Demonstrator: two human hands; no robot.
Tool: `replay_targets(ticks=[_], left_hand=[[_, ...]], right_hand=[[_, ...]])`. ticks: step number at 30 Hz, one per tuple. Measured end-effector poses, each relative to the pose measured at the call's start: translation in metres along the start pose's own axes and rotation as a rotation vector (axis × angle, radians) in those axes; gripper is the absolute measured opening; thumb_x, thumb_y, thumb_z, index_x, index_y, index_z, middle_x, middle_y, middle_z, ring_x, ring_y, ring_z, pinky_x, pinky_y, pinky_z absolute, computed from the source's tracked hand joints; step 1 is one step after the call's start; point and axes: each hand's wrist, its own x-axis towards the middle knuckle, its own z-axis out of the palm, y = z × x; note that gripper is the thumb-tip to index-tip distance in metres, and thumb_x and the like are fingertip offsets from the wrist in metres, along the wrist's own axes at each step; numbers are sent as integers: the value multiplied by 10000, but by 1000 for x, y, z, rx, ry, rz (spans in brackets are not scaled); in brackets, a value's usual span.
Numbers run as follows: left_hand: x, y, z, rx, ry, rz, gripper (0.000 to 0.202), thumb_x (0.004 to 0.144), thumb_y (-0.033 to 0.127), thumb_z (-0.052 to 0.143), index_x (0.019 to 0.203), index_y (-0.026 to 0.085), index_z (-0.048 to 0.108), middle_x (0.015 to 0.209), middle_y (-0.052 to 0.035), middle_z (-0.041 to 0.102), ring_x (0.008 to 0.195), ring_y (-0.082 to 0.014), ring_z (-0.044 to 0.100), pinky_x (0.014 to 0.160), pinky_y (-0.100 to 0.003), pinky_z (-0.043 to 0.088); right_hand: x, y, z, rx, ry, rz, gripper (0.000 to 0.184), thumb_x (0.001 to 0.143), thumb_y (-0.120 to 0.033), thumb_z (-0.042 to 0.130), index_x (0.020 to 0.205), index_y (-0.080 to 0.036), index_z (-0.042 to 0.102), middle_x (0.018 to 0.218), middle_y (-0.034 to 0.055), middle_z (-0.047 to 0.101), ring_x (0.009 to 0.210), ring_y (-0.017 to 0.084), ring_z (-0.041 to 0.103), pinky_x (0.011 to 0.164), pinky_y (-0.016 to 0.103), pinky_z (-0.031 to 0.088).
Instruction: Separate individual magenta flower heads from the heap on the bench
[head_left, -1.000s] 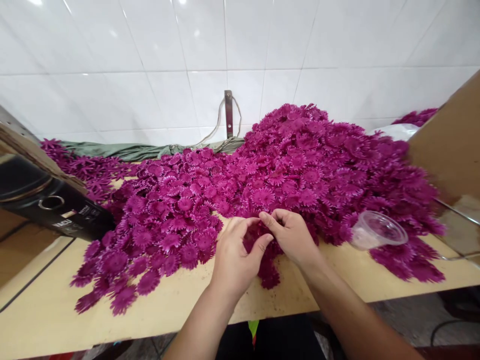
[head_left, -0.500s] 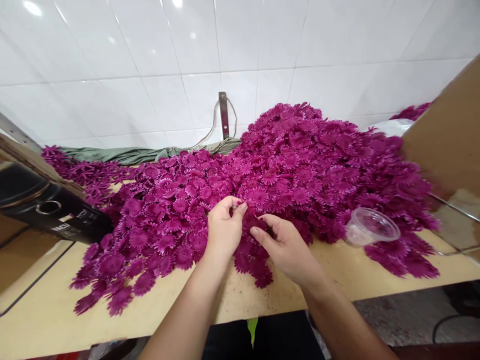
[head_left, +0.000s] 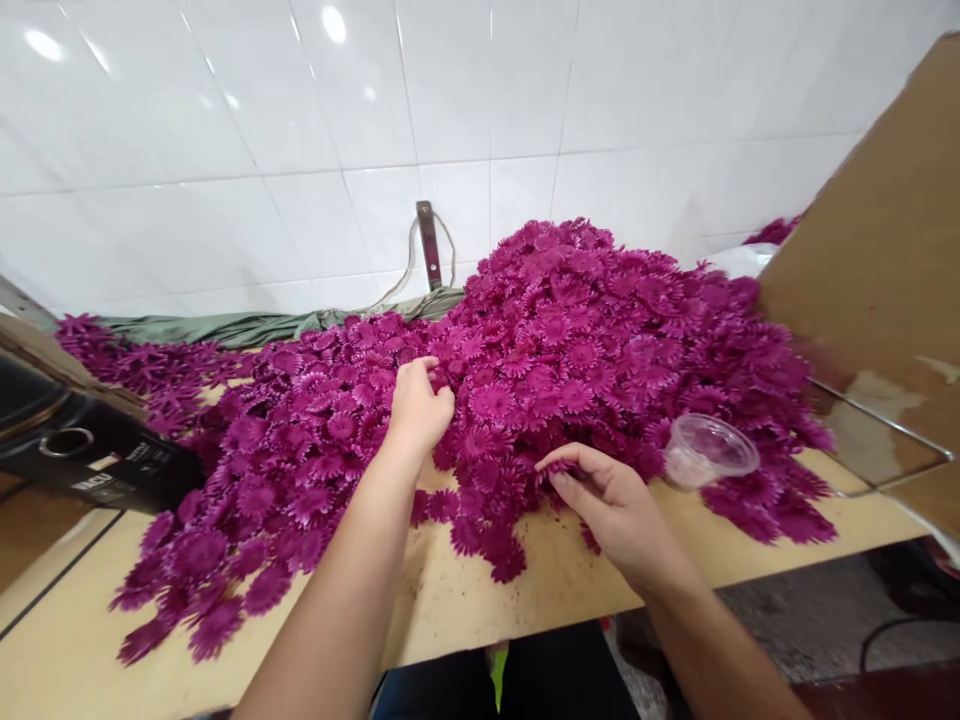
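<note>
The two hands had just parted. A moment earlier they met over one bit of purple; now the left hand (head_left: 421, 405) had gone forward over the pile of purple flowers (head_left: 555, 330), its thumb and forefinger spread apart. The right hand (head_left: 551, 472) stayed back, fingertips pinched on a single flower (head_left: 559, 466) at the pile's near side. To me that meant the joint handling had broken off, each hand busy alone. The pile lay between the black bottle (head_left: 127, 470) and the cardboard box (head_left: 862, 250), with a clear cup (head_left: 712, 447) just beyond the right hand. The open room was the bare strip of counter (head_left: 442, 600) between the forearms, running to its front edge
</note>
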Motion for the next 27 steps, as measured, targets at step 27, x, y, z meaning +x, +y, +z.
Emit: replay_targets(ticks=[27], left_hand=[[-94,30,0,-284,-504,333,247,765,106,468,871,215,664,889,-31,652,835,-151,593,781,-271,442]], right_hand=[[5,20,22,318,-75,93,379,698,-535,579,638,-169,503,576,-33,457,539,90,413,554,234,410]])
